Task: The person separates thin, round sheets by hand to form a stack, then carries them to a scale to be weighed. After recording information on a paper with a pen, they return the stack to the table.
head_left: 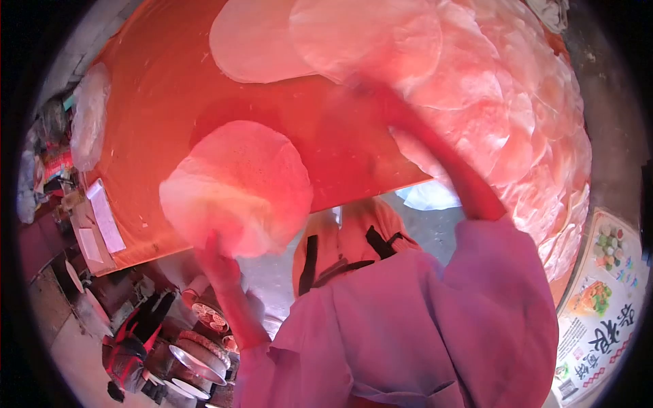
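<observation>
My left hand (219,253) is at the near edge of a thin round flatbread (245,160), with a thumb or finger on top and the other fingers mostly hidden. The flatbread lies at the table's front edge and partly overhangs it. Its near part looks folded or layered, but I cannot make out how many sheets there are. My right hand (367,88) is smeared by motion over the far side of the table, close to two pale round flatbreads (262,41) that overlap there. Whether its fingers hold anything is not visible.
Many overlapping flatbreads (476,102) cover the right side of the orange table (156,88). A plastic bag (90,115) and papers (105,214) lie along its left edge. A printed sign (602,306) stands at right. Another person (129,353) is at lower left, near round trays (197,364).
</observation>
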{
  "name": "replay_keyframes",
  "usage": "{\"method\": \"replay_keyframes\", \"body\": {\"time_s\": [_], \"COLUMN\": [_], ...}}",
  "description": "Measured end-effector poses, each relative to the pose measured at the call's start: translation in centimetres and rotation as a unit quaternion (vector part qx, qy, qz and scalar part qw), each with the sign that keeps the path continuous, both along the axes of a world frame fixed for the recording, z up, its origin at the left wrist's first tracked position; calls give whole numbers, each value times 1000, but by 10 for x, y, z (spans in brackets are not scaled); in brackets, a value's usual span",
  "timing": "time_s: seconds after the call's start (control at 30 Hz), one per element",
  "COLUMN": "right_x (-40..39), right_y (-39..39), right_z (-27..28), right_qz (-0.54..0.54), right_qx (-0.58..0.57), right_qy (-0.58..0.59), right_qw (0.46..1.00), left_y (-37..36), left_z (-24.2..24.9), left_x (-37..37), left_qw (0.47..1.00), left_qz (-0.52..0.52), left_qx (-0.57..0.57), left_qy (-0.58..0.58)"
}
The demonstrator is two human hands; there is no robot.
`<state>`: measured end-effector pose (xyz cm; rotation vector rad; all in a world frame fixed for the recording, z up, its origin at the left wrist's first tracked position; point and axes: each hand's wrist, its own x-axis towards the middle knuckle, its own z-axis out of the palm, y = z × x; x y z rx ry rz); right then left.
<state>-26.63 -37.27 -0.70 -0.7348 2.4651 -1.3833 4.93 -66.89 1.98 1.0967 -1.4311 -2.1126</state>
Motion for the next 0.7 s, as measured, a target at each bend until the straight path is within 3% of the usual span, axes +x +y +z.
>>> {"method": "replay_keyframes", "body": {"time_s": [0.07,0.17,0.27,0.33,0.43,0.5,0.57,0.63,0.7], "right_x": [77,125,101,64,11,-5,-17,-23,-23], "right_y": [-54,-99,-96,-61,8,68,115,168,238], "right_z": [20,38,47,54,38,77,78,49,-21], "right_qz": [156,201,136,98,21,-84,-147,-261,-324], "right_qx": [-45,-38,-58,-149,-257,-343,-347,-261,-213], "right_qy": [-104,-95,-150,-204,-43,-280,-221,-210,-213], "right_qw": [981,974,978,963,965,893,899,905,897], "left_y": [13,45,60,62,36,16,0,2,11], "left_z": [4,19,43,52,19,-20,-76,-100,-108], "left_x": [-39,-99,-139,-155,-177,-199,-223,-248,-266], "left_qw": [999,994,976,951,981,995,997,994,990], "left_qz": [-29,-95,-172,-215,-136,-82,-67,-64,-60], "left_qx": [-28,-43,-4,57,-51,-20,39,81,120], "left_qy": [-1,39,137,214,129,51,-13,-38,-35]}}
